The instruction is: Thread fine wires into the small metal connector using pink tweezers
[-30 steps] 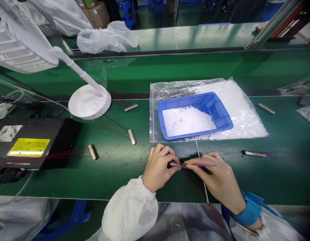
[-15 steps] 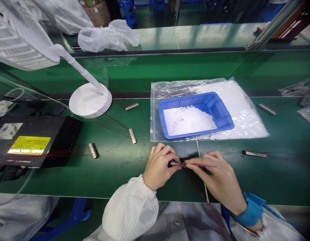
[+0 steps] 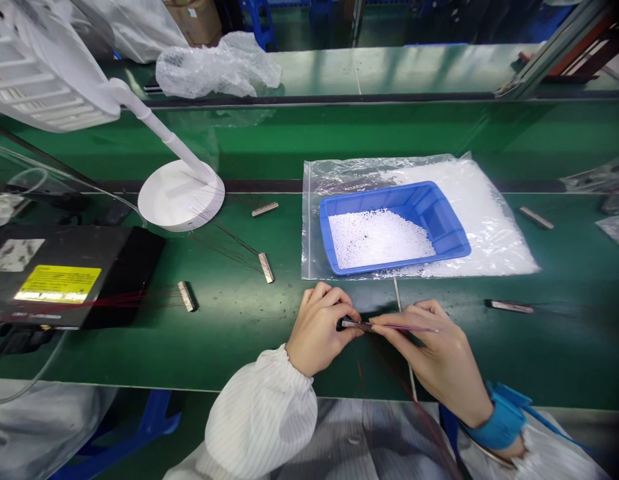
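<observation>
My left hand (image 3: 322, 327) is closed round a small dark and silver strip-shaped part (image 3: 350, 324), just in front of the blue tray. Thin dark red wires trail down from this part towards my lap. In my right hand (image 3: 432, 347) a thin pinkish tool (image 3: 404, 327) is pinched between thumb and fingers, its tip against the part. The fingertips of both hands nearly meet. A blue band (image 3: 504, 417) circles my right wrist. The blue tray (image 3: 397, 267) holds small white beads and rests on a clear bag of white beads (image 3: 489, 220).
Several similar strip parts lie on the green table (image 3: 239, 347), including one at left (image 3: 187, 296) and one at right (image 3: 511, 307). A white fan (image 3: 182, 197) stands at back left, near a black box (image 3: 74, 287) with a yellow label. Bubble wrap (image 3: 217, 67) lies behind the barrier.
</observation>
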Tool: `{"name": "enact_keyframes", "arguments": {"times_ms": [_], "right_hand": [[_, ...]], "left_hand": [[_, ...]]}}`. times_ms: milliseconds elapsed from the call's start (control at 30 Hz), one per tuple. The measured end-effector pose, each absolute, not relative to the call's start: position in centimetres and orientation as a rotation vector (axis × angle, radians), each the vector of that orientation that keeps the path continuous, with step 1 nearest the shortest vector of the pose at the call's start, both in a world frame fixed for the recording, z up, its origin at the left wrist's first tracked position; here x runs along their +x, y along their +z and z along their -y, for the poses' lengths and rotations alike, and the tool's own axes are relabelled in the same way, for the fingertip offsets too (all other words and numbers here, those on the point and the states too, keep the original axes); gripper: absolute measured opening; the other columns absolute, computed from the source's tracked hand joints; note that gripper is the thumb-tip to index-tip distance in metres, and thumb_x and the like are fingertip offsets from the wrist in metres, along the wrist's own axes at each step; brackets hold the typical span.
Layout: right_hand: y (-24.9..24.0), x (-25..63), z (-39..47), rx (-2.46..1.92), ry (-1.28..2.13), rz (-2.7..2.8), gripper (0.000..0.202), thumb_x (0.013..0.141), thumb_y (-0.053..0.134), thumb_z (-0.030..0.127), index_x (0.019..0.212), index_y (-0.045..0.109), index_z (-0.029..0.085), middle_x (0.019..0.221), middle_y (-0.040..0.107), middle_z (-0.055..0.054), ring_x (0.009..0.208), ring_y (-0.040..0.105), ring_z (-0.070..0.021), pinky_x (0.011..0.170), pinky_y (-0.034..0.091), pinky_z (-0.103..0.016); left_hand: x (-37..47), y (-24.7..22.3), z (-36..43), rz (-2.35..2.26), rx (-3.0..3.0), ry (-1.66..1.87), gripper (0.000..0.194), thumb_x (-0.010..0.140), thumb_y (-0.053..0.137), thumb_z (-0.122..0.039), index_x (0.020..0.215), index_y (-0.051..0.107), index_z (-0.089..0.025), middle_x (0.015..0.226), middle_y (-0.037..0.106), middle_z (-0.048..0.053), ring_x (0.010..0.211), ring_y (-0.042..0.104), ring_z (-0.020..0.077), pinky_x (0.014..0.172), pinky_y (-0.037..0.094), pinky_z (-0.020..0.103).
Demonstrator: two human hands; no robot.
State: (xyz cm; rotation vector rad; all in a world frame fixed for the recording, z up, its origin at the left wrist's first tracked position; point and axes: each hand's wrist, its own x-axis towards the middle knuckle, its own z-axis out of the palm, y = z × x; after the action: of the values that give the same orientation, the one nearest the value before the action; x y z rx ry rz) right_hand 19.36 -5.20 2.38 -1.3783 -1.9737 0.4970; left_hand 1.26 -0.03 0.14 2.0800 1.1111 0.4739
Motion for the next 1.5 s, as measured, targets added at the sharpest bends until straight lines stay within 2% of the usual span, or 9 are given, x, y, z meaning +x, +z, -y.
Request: {"name": "enact_keyframes", "arguments": {"times_ms": [333, 667, 867, 1067, 1267, 1500], "right_hand": [[2.5, 19.1, 5.1, -1.384, 0.451, 2.045, 0.008, 0.088, 0.059, 0.015, 0.093, 0.062, 0.021, 0.086, 0.07, 0.001, 0.067, 0.057, -0.0117, 0.067, 0.037, -0.034], [4.3, 18.5, 4.3, -1.332, 0.328, 2.229, 0.01, 0.091, 0.053, 0.016, 0.091, 0.062, 0.019, 0.084, 0.07, 0.0, 0.067, 0.058, -0.0126, 0.068, 0.037, -0.035], [6.5, 20.4, 3.0, -1.371, 0.289, 2.14, 0.009, 0.09, 0.056, 0.028, 0.095, 0.063, 0.026, 0.08, 0.07, 0.002, 0.064, 0.059, -0.0153, 0.065, 0.042, -0.036], [6.0, 21.4, -2.0, -1.539, 0.142, 1.861, 0.011, 0.087, 0.06, 0.034, 0.085, 0.068, 0.025, 0.089, 0.071, 0.0, 0.085, 0.065, -0.0218, 0.077, 0.047, -0.039], [4.2, 20.5, -6.8, -1.684, 0.324, 1.912, 0.011, 0.082, 0.066, 0.03, 0.079, 0.071, 0.02, 0.084, 0.072, -0.001, 0.079, 0.067, -0.0217, 0.067, 0.049, -0.033], [4.2, 19.9, -7.8, -1.759, 0.351, 1.98, 0.012, 0.082, 0.065, 0.031, 0.078, 0.072, 0.022, 0.078, 0.072, 0.0, 0.074, 0.067, -0.0211, 0.062, 0.044, -0.03]], "left_hand": [[1.2, 0.0, 0.0, -1.112, 2.095, 0.464, 0.008, 0.077, 0.074, -0.025, 0.08, 0.067, -0.022, 0.092, 0.062, -0.002, 0.094, 0.047, 0.0187, 0.08, 0.033, 0.034], [1.3, 0.2, 0.0, -1.111, 2.09, 0.47, 0.008, 0.077, 0.073, -0.018, 0.079, 0.066, -0.021, 0.091, 0.062, -0.001, 0.093, 0.047, 0.0188, 0.082, 0.032, 0.035], [1.3, 0.3, 0.0, -1.124, 2.086, 0.457, 0.011, 0.074, 0.076, -0.024, 0.081, 0.068, -0.023, 0.09, 0.061, -0.002, 0.092, 0.048, 0.0187, 0.08, 0.034, 0.035], [1.3, 0.1, 0.1, -1.13, 2.083, 0.479, 0.012, 0.072, 0.078, -0.024, 0.081, 0.069, -0.024, 0.09, 0.061, -0.001, 0.092, 0.048, 0.0192, 0.08, 0.034, 0.035], [1.3, -0.1, 0.2, -1.125, 2.064, 0.5, 0.013, 0.072, 0.078, -0.022, 0.08, 0.068, -0.023, 0.089, 0.062, -0.002, 0.092, 0.048, 0.0185, 0.08, 0.034, 0.035], [1.3, 0.1, 0.2, -1.127, 2.042, 0.483, 0.012, 0.071, 0.078, -0.021, 0.078, 0.068, -0.023, 0.09, 0.062, -0.002, 0.093, 0.048, 0.0193, 0.081, 0.034, 0.035]]}}
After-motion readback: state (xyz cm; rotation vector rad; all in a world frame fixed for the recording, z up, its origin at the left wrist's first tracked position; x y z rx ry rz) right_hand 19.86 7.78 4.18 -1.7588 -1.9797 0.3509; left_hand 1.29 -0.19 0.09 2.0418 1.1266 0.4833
